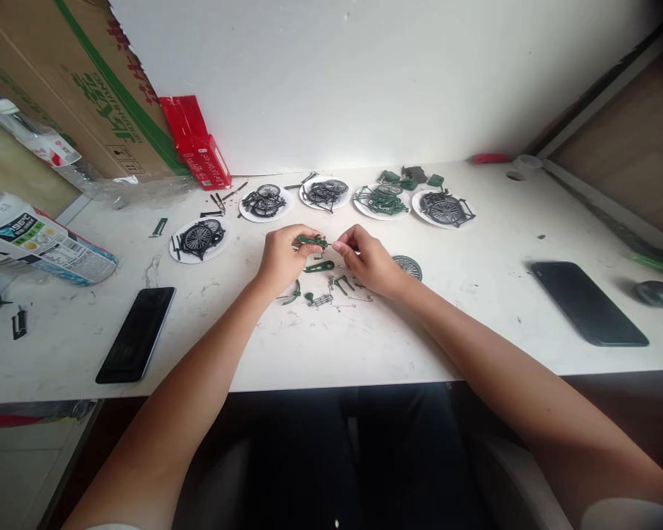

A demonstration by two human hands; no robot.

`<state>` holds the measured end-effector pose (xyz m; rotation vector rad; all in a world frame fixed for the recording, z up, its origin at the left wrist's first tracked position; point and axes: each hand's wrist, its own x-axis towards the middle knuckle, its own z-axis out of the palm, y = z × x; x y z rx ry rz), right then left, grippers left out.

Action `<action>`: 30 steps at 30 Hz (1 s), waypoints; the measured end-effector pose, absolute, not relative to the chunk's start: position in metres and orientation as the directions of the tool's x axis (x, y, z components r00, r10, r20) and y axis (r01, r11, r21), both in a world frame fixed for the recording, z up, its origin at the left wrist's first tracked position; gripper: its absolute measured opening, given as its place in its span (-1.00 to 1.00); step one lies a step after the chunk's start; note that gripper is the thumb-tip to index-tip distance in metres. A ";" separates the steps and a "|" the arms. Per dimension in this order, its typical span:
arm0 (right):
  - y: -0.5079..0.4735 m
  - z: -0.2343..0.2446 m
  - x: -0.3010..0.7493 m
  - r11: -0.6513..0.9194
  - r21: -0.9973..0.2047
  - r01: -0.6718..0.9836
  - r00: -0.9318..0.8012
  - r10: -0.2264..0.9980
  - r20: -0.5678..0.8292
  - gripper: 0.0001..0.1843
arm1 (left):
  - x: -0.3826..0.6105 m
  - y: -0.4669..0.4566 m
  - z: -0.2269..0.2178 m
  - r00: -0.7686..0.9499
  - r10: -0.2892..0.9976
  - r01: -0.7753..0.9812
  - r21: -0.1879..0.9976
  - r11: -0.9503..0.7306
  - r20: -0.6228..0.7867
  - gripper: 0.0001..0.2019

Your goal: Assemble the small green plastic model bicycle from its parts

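Observation:
Between the thumb and fingers of my left hand [283, 256] is a green model bicycle part [311, 241], held just above the table. My right hand [369, 258] is closed in a pinch at the part's right end, on something thin and too small to name. Under my hands lie loose green pieces: a chain guard [319, 266], a curved mudguard [292, 294], a small wire rack [323, 300] and a forked piece [342, 285]. A spoked wheel [409, 267] is partly covered by my right hand and wrist.
Paper plates with model bicycle parts, one plate [229, 246] at left, stand behind my hands. A phone [136, 335] lies left; a dark flat pad [588, 303] and a mouse [660, 294] lie right. A red box [207, 158] and a large plastic container [44, 239] stand at left.

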<state>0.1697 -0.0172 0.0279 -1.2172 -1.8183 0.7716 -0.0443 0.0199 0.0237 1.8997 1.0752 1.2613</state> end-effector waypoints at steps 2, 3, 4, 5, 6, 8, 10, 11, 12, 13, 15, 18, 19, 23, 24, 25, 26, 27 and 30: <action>-0.017 0.029 0.171 0.334 -0.832 0.443 -0.217 0.940 0.261 -0.55 | -0.044 0.020 0.023 0.212 0.877 0.286 0.831 -0.477 0.430 -0.88; -0.017 0.030 0.171 0.325 -0.838 0.438 -0.220 0.943 0.251 -0.54 | -0.043 0.019 0.022 0.206 0.881 0.287 0.834 -0.471 0.426 -0.88; -0.018 0.031 0.171 0.317 -0.845 0.432 -0.225 0.945 0.240 -0.53 | -0.042 0.019 0.022 0.197 0.884 0.289 0.837 -0.465 0.423 -0.88; -0.018 0.033 0.172 0.308 -0.851 0.425 -0.228 0.946 0.229 -0.52 | -0.041 0.018 0.021 0.188 0.887 0.290 0.839 -0.461 0.422 -0.87; -0.018 0.034 0.172 0.299 -0.857 0.420 -0.229 0.948 0.219 -0.51 | -0.040 0.017 0.021 0.180 0.888 0.290 0.840 -0.459 0.423 -0.87; -0.019 0.037 0.172 0.285 -0.865 0.413 -0.232 0.951 0.202 -0.49 | -0.039 0.017 0.020 0.172 0.887 0.284 0.841 -0.461 0.428 -0.86; -0.020 0.038 0.172 0.281 -0.870 0.406 -0.243 0.950 0.194 -0.47 | -0.039 0.017 0.020 0.171 0.885 0.275 0.841 -0.465 0.433 -0.86; -0.020 0.038 0.172 0.283 -0.871 0.401 -0.253 0.948 0.191 -0.47 | -0.039 0.016 0.020 0.170 0.884 0.270 0.843 -0.466 0.435 -0.86; -0.020 0.038 0.172 0.285 -0.873 0.395 -0.265 0.945 0.189 -0.46 | -0.039 0.016 0.020 0.168 0.884 0.265 0.844 -0.467 0.436 -0.86; -0.020 0.038 0.172 0.288 -0.877 0.385 -0.277 0.942 0.188 -0.46 | -0.039 0.016 0.021 0.165 0.884 0.261 0.845 -0.466 0.437 -0.87; -0.021 0.038 0.173 0.286 -0.890 0.355 -0.299 0.937 0.182 -0.45 | -0.038 0.014 0.022 0.157 0.884 0.261 0.845 -0.466 0.440 -0.87; -0.021 0.041 0.174 0.247 -0.919 0.307 -0.325 0.935 0.143 -0.45 | -0.038 0.011 0.026 0.157 0.879 0.269 0.836 -0.477 0.451 -0.86; -0.022 0.042 0.174 0.228 -0.928 0.296 -0.334 0.935 0.123 -0.45 | -0.038 0.010 0.028 0.164 0.877 0.269 0.835 -0.481 0.452 -0.85; -0.022 0.043 0.173 0.176 -0.949 0.260 -0.345 0.935 0.079 -0.43 | -0.040 0.008 0.031 0.184 0.871 0.286 0.823 -0.490 0.455 -0.85; -0.022 0.043 0.172 0.172 -0.951 0.257 -0.343 0.936 0.076 -0.43 | -0.040 0.008 0.031 0.186 0.870 0.293 0.819 -0.493 0.457 -0.85; -0.022 0.042 0.171 0.168 -0.952 0.257 -0.336 0.939 0.074 -0.43 | -0.041 0.009 0.031 0.189 0.868 0.296 0.816 -0.497 0.460 -0.85; -0.022 0.041 0.170 0.165 -0.951 0.260 -0.327 0.942 0.074 -0.43 | -0.041 0.009 0.031 0.192 0.866 0.296 0.814 -0.499 0.461 -0.86; -0.022 0.040 0.170 0.165 -0.950 0.266 -0.316 0.946 0.076 -0.43 | -0.041 0.010 0.030 0.196 0.865 0.295 0.813 -0.501 0.462 -0.86; -0.022 0.038 0.169 0.183 -0.930 0.320 -0.284 0.955 0.090 -0.43 | -0.041 0.012 0.027 0.207 0.864 0.297 0.812 -0.502 0.458 -0.86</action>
